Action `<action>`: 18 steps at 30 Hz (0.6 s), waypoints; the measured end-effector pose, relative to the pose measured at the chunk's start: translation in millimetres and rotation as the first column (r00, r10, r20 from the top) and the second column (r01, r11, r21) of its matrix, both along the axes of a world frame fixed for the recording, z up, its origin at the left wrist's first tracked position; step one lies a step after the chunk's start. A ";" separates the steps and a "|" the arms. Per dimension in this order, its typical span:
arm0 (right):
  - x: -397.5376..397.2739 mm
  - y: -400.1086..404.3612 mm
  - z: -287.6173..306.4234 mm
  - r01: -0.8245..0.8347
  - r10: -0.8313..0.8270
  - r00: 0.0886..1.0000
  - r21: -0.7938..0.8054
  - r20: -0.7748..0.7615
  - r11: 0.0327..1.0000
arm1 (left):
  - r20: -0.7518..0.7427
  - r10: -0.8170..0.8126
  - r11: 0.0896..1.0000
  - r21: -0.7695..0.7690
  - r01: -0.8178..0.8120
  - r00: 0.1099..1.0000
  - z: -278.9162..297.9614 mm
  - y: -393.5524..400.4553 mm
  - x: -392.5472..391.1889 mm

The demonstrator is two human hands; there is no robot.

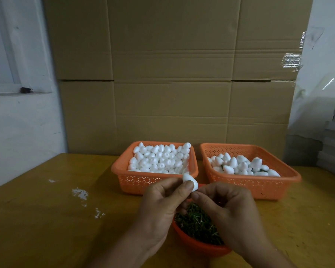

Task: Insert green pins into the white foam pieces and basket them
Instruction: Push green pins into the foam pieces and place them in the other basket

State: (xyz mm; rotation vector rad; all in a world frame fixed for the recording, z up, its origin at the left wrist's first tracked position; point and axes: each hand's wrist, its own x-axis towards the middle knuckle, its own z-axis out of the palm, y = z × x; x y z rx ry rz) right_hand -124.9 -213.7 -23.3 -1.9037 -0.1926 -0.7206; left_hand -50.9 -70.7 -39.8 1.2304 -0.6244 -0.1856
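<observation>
Pinched a white foam piece [190,182] in left hand [161,206], right hand [226,211] fingertips closed at its base, lower center, over bowl of green pins [197,225]

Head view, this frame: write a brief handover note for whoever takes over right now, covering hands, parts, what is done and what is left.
Left hand: pinches one white foam piece above the bowl.
Right hand: fingertips pinched at the base of that piece, apparently pushing in a pin; the pin itself is hidden.
Green pins: heaped in the orange bowl under the hands.
Left basket: full of plain foam pieces.
Right basket: foam pieces with green showing between them, so likely the finished ones.
Left to do: seat this pin, drop the piece in the right basket, then work through the left basket.
</observation>
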 end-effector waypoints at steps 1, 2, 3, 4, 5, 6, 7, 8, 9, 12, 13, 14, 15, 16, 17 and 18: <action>-0.4 0.7 0.5 -0.024 0.024 1.000 0.012 -0.003 1.000 | 0.016 -0.005 1.000 0.008 0.005 1.000 -0.5 -0.2 0.0; -1.1 1.5 1.6 -0.039 0.039 0.999 0.020 -0.006 0.999 | 0.026 -0.006 1.000 0.015 0.006 1.000 -0.8 -0.3 0.1; -1.4 1.8 2.1 -0.046 0.046 0.999 0.025 -0.007 0.999 | 0.031 -0.003 1.000 0.021 0.002 1.000 -1.1 -0.5 0.3; -1.6 1.8 2.3 -0.049 0.050 0.999 0.032 -0.011 0.998 | 0.036 0.006 1.000 0.028 -0.007 0.999 -1.4 -0.8 0.5; -1.5 1.6 2.0 -0.051 0.051 0.999 0.037 -0.017 0.998 | 0.044 0.019 0.999 0.036 -0.021 0.999 -1.8 -1.1 0.6; -1.6 2.0 2.2 -0.050 0.051 0.998 0.041 -0.028 0.998 | 0.061 0.035 0.998 0.046 -0.038 0.998 -2.0 -1.1 0.6; -1.5 2.3 1.7 -0.047 0.048 0.998 0.042 -0.035 0.998 | 0.086 0.051 0.997 0.059 -0.056 0.995 -2.1 -1.1 0.5; -1.7 2.9 1.3 -0.042 0.044 0.998 0.044 -0.039 0.998 | 0.120 0.063 0.995 0.074 -0.072 0.991 -2.1 -1.0 0.3; -1.6 3.4 0.4 -0.036 0.038 0.999 0.047 -0.039 0.998 | 0.163 0.068 0.993 0.089 -0.083 0.984 -1.8 -0.7 -0.3; -1.0 5.0 -2.0 0.009 -0.007 0.999 0.059 -0.035 0.998 | 0.292 0.063 0.986 0.128 -0.104 0.954 -0.1 0.5 -3.0; -0.3 5.4 -3.3 0.030 -0.028 0.999 0.057 -0.032 0.998 | 0.318 0.070 0.982 0.144 -0.121 0.946 0.1 0.9 -3.3; 0.4 6.0 -4.4 0.050 -0.048 0.998 0.053 -0.029 0.997 | 0.339 0.080 0.977 0.159 -0.141 0.937 -0.2 1.1 -3.4; 1.2 6.5 -5.6 0.068 -0.067 0.997 0.046 -0.025 0.997 | 0.358 0.090 0.972 0.171 -0.160 0.929 -0.9 1.1 -3.3; 1.8 7.1 -6.8 0.084 -0.083 0.996 0.039 -0.022 0.996 | 0.375 0.101 0.967 0.181 -0.179 0.922 -1.9 1.0 -3.2; 2.1 7.9 -8.0 0.094 -0.094 0.995 0.036 -0.018 0.995 | 0.390 0.112 0.962 0.189 -0.199 0.914 -2.4 0.8 -3.3; 2.2 9.1 -8.8 0.096 -0.096 0.995 0.040 -0.017 0.995 | 0.405 0.124 0.955 0.198 -0.219 0.906 -2.6 0.8 -3.5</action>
